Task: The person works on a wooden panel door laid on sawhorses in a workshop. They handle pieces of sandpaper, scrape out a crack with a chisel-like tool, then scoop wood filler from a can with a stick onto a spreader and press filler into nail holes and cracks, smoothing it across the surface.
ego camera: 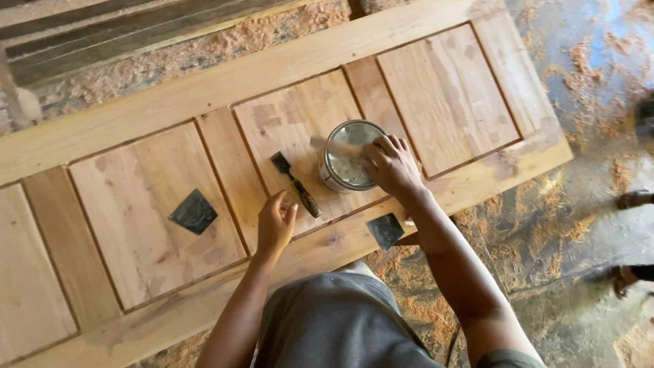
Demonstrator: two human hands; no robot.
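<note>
1. Big pale wooden panelled door (204, 102) lies flat as the counter, patchy with filler, sawdust all over the floor (586, 225).
2. Round metal tin of pale paste (349, 158) sits on a middle panel. Right hand (392, 165), grip closed round a wooden stick (332, 145), looks to be stirring.
3. Left hand (274, 223) rests open beside the dark-handled scraper (295, 184), holding nothing. Picking it up seems next.
4. Two dark sanding squares (193, 212) nearby.

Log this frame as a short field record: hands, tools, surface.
surface: panelled wooden door lying flat, sawdust around
left hand: open, resting on the door beside a chisel
right hand: gripping a wooden stick in an open metal can
can contents: pale paste
loose items: two dark square pieces on the door
</note>
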